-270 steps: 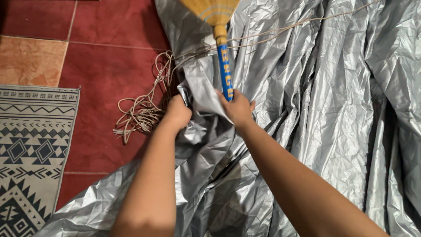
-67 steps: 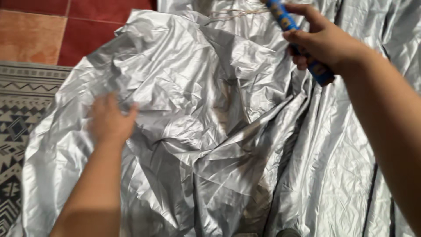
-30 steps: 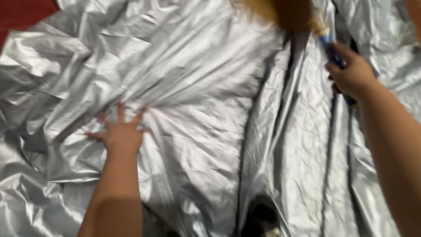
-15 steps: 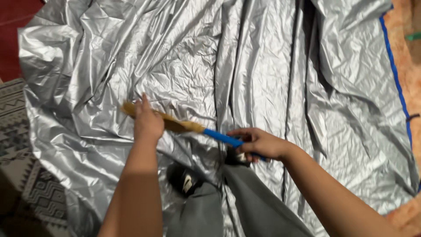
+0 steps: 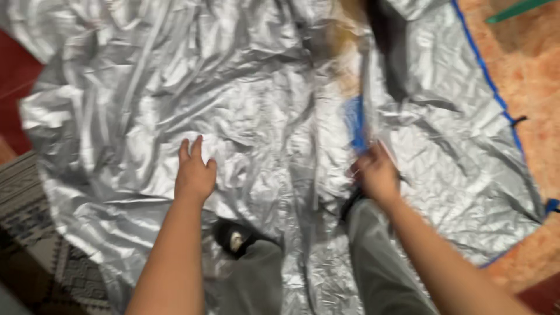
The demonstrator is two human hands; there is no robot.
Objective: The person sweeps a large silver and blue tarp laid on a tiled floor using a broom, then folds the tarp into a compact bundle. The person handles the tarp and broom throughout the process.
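A big crinkled silver cover [image 5: 245, 87] with a blue hem lies spread over the floor. My left hand [image 5: 193, 172] presses flat on it, fingers pointing away from me. My right hand [image 5: 376, 175] grips the blue handle of a small straw hand broom [image 5: 354, 119]. The broom points away from me and is blurred by motion; its straw head smears near the top centre. My legs in grey trousers and one dark shoe [image 5: 233, 239] rest on the cover below my hands.
A patterned black-and-cream mat [image 5: 29, 233] lies at the lower left. Red tile [image 5: 14, 81] shows at the left edge, orange tile [image 5: 536, 116] at the right. A green strip [image 5: 516, 9] crosses the top right corner.
The broom swung from lying crosswise under my left hand to pointing away from me. My right hand shifted right. My left hand stays flat on the cover.
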